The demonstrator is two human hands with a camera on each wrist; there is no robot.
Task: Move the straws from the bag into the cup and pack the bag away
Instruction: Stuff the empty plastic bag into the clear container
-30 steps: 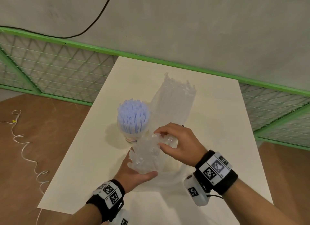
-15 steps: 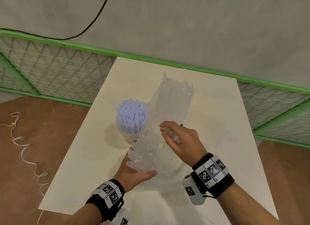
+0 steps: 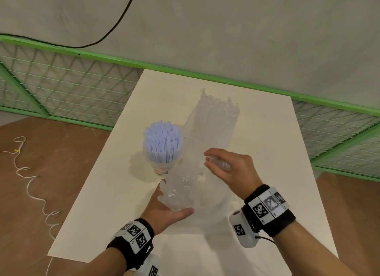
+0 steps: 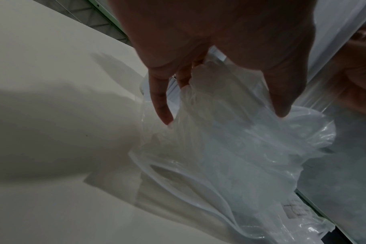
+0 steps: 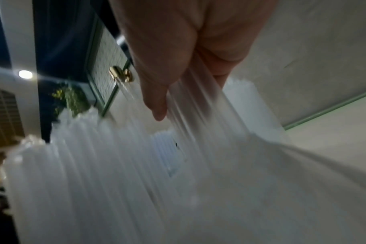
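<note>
Both hands work the bag (image 3: pixel 207 144) lying along the table (image 3: pixel 107 193) centre: left hand (image 3: pixel 164 211) grips its crumpled mouth, right hand (image 3: pixel 230 168) pinches several straws (image 5: pixel 198 105); draw them straight out, then lower them upright into the full cup (image 3: pixel 162 166) beside it.

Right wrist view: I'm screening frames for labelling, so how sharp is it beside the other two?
Right wrist view: streaked with motion blur, the straws smeared.
Left wrist view: dim and shadowed, yet the bag shows clear creases.
Head view: evenly lit, sharpest, though the right hand is slightly soft.
</note>
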